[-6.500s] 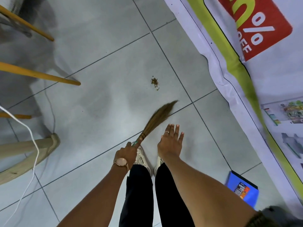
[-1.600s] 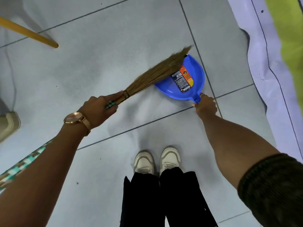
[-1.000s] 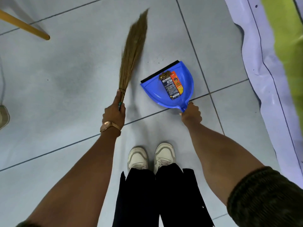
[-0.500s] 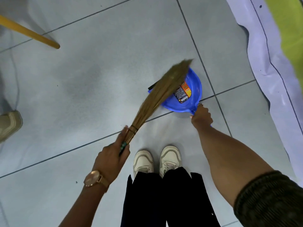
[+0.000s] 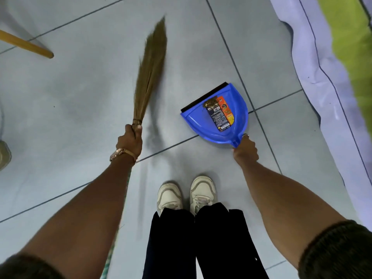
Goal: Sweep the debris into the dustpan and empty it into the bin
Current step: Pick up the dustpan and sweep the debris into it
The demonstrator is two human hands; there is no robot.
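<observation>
I judge I'm near the end of the sweeping step: a small clump of brown debris (image 5: pixel 209 102) sits inside the blue plastic dustpan (image 5: pixel 216 115), just behind its black rubber lip and partly on the printed label stuck in the pan. The grey tiled floor (image 5: pixel 84 93) in front of the lip looks clean from here, though fine specks would be too small for me to tell.

My left hand (image 5: pixel 130 142) has its fingers wrapped tight round the bound neck of the straw hand broom (image 5: pixel 150 75), arm stretched forward, wrist with the gold watch turned up. The bristles point away from me and are blurred; they are well apart from the pan, off to its left.

My right hand (image 5: pixel 246 150) is reached out and down, fingers closed on the dustpan's short handle, the pan lying on the floor with its lip turned to the far left.

Next, I reckon, is either one more pass to the lip or lifting the pan. Lifting calls for tipping the lip up first so the clump slides to the back. No bin is in view, so I'd have to find it.
</observation>
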